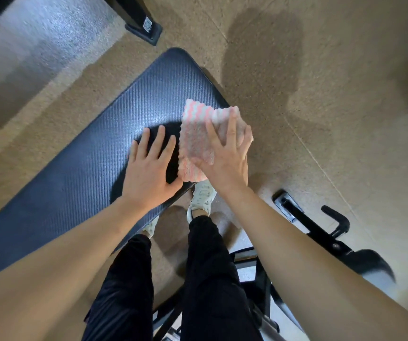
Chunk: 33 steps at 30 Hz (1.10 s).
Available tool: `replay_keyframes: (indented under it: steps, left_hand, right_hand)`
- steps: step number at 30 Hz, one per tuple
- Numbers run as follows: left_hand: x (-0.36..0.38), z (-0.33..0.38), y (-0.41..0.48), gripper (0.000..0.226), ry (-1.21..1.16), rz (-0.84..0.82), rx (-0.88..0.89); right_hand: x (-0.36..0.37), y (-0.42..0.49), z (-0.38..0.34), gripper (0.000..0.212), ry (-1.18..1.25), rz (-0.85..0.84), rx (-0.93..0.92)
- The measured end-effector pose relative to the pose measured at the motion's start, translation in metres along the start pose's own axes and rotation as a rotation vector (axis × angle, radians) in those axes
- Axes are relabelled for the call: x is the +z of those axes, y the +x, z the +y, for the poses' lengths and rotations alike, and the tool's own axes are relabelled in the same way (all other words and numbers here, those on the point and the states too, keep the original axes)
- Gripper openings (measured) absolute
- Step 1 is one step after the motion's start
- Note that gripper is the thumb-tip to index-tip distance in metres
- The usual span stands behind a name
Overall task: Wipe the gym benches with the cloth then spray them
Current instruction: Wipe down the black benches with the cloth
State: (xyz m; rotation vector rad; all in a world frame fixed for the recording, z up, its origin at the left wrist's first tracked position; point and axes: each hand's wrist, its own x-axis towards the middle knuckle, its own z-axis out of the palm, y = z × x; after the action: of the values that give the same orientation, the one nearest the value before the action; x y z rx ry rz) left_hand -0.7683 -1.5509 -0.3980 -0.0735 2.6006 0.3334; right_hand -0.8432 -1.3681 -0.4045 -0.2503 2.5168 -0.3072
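Both hands flat; bench [80, 153] long axis lower-left to upper-right.

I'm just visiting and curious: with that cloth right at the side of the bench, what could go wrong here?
The pink-and-white cloth overhangs the bench edge under the right hand, so it might slip off onto the floor. The left hand rests flat beside the cloth, in the wiping path, and may leave fresh marks. No spray bottle is in view, so that step could be delayed.
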Motion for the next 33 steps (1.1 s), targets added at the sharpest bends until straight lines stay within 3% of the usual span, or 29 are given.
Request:
replay_keyframes:
  steps: [2, 7, 11, 13, 16, 22, 24, 27, 33]
  left_hand:
    - [-0.002, 0.003, 0.001, 0.095, 0.004, -0.018, -0.004]
    - [-0.006, 0.007, 0.001, 0.108, 0.03, -0.069, -0.022]
    - [-0.006, 0.01, 0.002, 0.109, 0.038, -0.081, -0.042]
    - [-0.006, 0.01, 0.003, 0.109, 0.029, -0.082, -0.05]
    - [-0.009, 0.01, 0.002, 0.11, 0.016, -0.091, -0.061]
    - [-0.006, 0.013, 0.002, 0.114, 0.013, -0.075, -0.09]
    - [-0.003, 0.012, 0.001, 0.115, 0.003, -0.066, -0.095]
    - [0.0, 0.01, 0.0, 0.116, -0.014, -0.04, -0.103]
    - [-0.002, 0.009, -0.002, 0.115, -0.029, -0.02, -0.102]
  right_hand:
    - [-0.004, -0.002, 0.009, 0.09, 0.022, -0.019, 0.02]
    - [-0.024, -0.001, 0.048, 0.076, 0.428, -0.027, 0.136]
    - [-0.045, 0.013, 0.079, 0.03, 0.427, -0.093, 0.244]
    - [-0.058, 0.023, 0.091, 0.011, 0.613, -0.198, 0.434]
    - [-0.088, 0.037, 0.095, 0.016, 0.848, -0.251, 0.623]
    - [-0.122, 0.082, 0.086, 0.014, 0.825, -0.192, 0.523]
    - [-0.126, 0.091, 0.07, 0.009, 0.838, -0.381, 0.482]
    - [-0.13, 0.097, 0.053, 0.038, 0.736, -0.788, 0.451]
    - [-0.132, 0.111, 0.042, 0.023, 0.7, -0.829, 0.547]
